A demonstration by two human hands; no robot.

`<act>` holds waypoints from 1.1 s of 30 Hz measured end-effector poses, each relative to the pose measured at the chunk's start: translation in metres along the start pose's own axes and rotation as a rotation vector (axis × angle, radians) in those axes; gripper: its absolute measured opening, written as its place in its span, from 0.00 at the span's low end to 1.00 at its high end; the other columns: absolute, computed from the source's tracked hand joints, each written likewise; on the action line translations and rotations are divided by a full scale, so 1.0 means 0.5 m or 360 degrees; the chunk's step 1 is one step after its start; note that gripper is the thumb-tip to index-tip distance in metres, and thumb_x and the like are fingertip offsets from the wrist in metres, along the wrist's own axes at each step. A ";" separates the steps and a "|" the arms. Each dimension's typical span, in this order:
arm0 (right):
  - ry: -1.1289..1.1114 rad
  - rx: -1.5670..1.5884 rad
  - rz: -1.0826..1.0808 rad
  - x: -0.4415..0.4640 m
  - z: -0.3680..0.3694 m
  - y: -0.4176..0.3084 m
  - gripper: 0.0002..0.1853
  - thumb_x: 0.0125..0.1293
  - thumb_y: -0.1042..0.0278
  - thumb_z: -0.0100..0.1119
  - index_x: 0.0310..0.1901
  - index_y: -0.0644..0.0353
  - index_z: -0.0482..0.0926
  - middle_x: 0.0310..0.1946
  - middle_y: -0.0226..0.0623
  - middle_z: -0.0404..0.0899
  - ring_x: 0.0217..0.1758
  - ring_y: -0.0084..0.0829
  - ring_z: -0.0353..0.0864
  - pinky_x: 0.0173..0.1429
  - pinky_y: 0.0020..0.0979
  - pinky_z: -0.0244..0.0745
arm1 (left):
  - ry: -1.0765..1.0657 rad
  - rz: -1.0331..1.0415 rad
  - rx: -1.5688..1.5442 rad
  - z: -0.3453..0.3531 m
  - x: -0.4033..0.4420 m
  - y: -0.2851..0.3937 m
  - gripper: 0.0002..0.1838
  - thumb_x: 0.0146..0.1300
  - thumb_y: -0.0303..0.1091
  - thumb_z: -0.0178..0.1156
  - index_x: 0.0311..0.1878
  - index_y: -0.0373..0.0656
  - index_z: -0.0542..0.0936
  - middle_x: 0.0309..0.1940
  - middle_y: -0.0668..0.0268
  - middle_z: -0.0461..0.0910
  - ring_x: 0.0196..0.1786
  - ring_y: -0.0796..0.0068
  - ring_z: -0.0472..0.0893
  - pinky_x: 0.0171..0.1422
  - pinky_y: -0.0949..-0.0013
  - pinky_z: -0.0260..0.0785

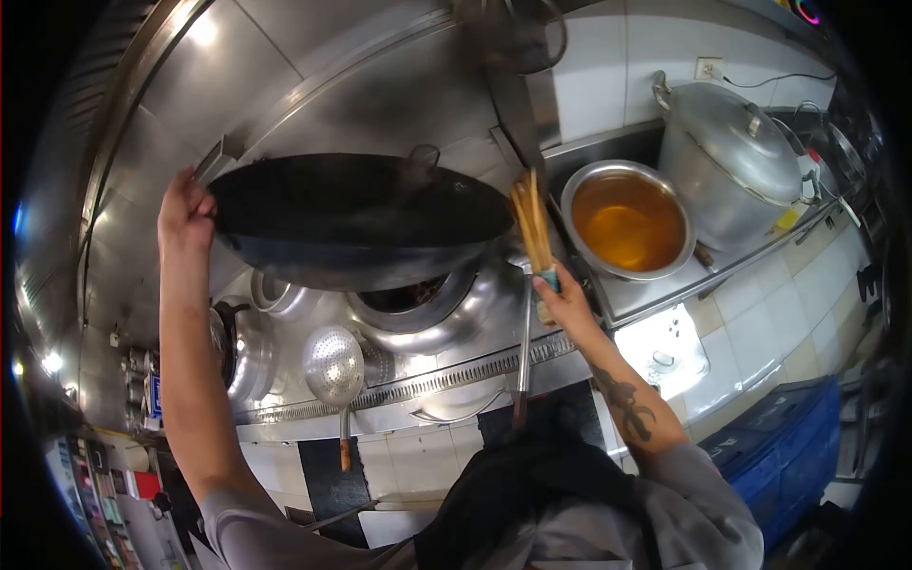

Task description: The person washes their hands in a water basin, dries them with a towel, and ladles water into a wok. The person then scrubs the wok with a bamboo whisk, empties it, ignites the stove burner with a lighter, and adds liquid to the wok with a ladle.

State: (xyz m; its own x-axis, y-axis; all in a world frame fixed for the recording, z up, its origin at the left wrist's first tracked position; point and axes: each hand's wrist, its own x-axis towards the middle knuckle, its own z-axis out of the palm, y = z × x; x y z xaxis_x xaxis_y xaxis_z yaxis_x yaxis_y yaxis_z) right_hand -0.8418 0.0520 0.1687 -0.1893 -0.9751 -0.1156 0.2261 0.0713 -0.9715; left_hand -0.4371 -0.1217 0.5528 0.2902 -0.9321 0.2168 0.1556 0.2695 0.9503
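Note:
My left hand is closed around the handle at the left end of a large black wok. The wok is lifted and tilted above the round stove burner, its dark inside facing me. In my right hand is a bamboo wok brush, its sticks pointing up beside the wok's right rim. I cannot tell whether brush and wok touch. A long-handled ladle lies just left of my right hand. Nearer the front edge rests a perforated skimmer with a wooden handle end.
Right of the stove stands a metal bowl of amber liquid. A big lidded aluminium pot is behind it. More metal pots sit at the left. A blue crate stands on the floor at the lower right.

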 end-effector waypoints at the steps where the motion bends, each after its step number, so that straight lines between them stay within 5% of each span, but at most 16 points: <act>1: 0.0028 -0.0076 -0.0171 -0.008 -0.001 0.042 0.27 0.75 0.64 0.59 0.73 0.50 0.64 0.23 0.25 0.69 0.17 0.17 0.69 0.19 0.24 0.67 | 0.0055 -0.0037 -0.0022 -0.062 -0.007 -0.016 0.16 0.68 0.34 0.62 0.26 0.51 0.66 0.14 0.75 0.55 0.16 0.79 0.55 0.23 0.69 0.52; 3: 0.0023 -0.0231 -0.0303 -0.053 -0.015 0.111 0.29 0.75 0.65 0.59 0.74 0.50 0.62 0.25 0.25 0.70 0.18 0.16 0.69 0.19 0.24 0.67 | 0.0118 -0.0087 -0.0080 -0.200 -0.026 -0.059 0.14 0.68 0.36 0.62 0.28 0.50 0.68 0.14 0.74 0.55 0.16 0.77 0.55 0.25 0.69 0.55; 7: -0.0111 0.0124 0.0284 -0.218 0.022 0.131 0.32 0.71 0.66 0.62 0.74 0.57 0.62 0.35 0.29 0.76 0.30 0.20 0.77 0.29 0.25 0.74 | 0.0315 -0.0113 -0.0303 -0.356 -0.160 -0.161 0.10 0.70 0.39 0.62 0.35 0.48 0.73 0.17 0.74 0.62 0.17 0.77 0.58 0.26 0.71 0.56; 11: -0.0180 -0.0149 0.0440 -0.237 0.071 0.237 0.37 0.73 0.65 0.59 0.78 0.55 0.51 0.33 0.30 0.75 0.22 0.20 0.75 0.22 0.25 0.73 | 0.0742 -0.0118 -0.0607 -0.319 -0.341 -0.254 0.11 0.74 0.41 0.57 0.36 0.47 0.73 0.20 0.75 0.63 0.19 0.82 0.58 0.21 0.74 0.50; 15: -0.0260 -0.0117 0.0574 -0.189 0.111 0.291 0.41 0.69 0.62 0.63 0.77 0.61 0.52 0.33 0.37 0.80 0.25 0.27 0.80 0.23 0.30 0.77 | 0.0811 -0.0225 -0.0813 -0.359 -0.454 -0.343 0.12 0.77 0.42 0.50 0.38 0.46 0.72 0.20 0.76 0.58 0.19 0.83 0.55 0.21 0.74 0.48; 18: -0.0108 -0.1182 0.0181 -0.128 0.065 0.433 0.44 0.66 0.60 0.64 0.77 0.61 0.51 0.34 0.42 0.82 0.30 0.36 0.84 0.27 0.34 0.81 | 0.0866 -0.0286 -0.0971 -0.401 -0.498 -0.397 0.12 0.79 0.41 0.45 0.40 0.47 0.72 0.20 0.76 0.58 0.19 0.83 0.54 0.22 0.74 0.48; 19: -0.0084 -0.1152 0.0537 -0.161 0.133 0.274 0.42 0.64 0.58 0.65 0.75 0.60 0.55 0.39 0.51 0.84 0.38 0.48 0.87 0.37 0.41 0.84 | 0.0898 -0.0300 -0.1043 -0.394 -0.516 -0.401 0.12 0.80 0.41 0.44 0.40 0.47 0.72 0.20 0.76 0.58 0.19 0.83 0.54 0.22 0.74 0.48; 22: -0.0202 -0.1738 0.0165 -0.118 0.071 0.352 0.39 0.63 0.52 0.62 0.71 0.62 0.60 0.44 0.60 0.84 0.47 0.59 0.85 0.54 0.50 0.80 | 0.0904 -0.0276 -0.1220 -0.364 -0.559 -0.428 0.12 0.79 0.41 0.45 0.40 0.47 0.71 0.20 0.76 0.58 0.20 0.83 0.55 0.24 0.73 0.51; 26: -0.0467 -0.2006 0.0136 -0.086 0.062 0.327 0.37 0.60 0.54 0.63 0.66 0.66 0.63 0.44 0.57 0.85 0.48 0.56 0.85 0.54 0.48 0.80 | 0.0879 -0.0144 -0.1146 -0.307 -0.597 -0.479 0.12 0.79 0.42 0.46 0.44 0.45 0.70 0.24 0.72 0.62 0.24 0.77 0.63 0.33 0.68 0.64; 27: -0.0546 -0.2073 0.0218 -0.075 0.060 0.330 0.44 0.56 0.48 0.68 0.66 0.68 0.60 0.41 0.56 0.85 0.48 0.55 0.86 0.53 0.46 0.80 | 0.0916 -0.0150 -0.1161 -0.289 -0.602 -0.486 0.12 0.80 0.43 0.45 0.45 0.44 0.69 0.24 0.71 0.63 0.26 0.76 0.65 0.36 0.66 0.66; 33: -0.0914 -0.2510 0.0130 -0.048 0.087 0.314 0.43 0.58 0.38 0.63 0.65 0.64 0.66 0.45 0.56 0.85 0.52 0.52 0.85 0.56 0.46 0.79 | 0.0857 -0.0162 -0.1208 -0.241 -0.668 -0.561 0.12 0.78 0.42 0.52 0.49 0.43 0.70 0.30 0.67 0.72 0.36 0.68 0.76 0.47 0.59 0.74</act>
State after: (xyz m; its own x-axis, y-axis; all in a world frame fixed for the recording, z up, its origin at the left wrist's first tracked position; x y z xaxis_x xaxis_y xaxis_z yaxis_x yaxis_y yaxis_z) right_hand -0.7605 0.0774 0.0281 0.2035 -0.8780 -0.4333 -0.9626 -0.0986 -0.2523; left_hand -0.4641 0.1433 0.1867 0.6098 -0.7736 -0.1725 0.7241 0.4553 0.5180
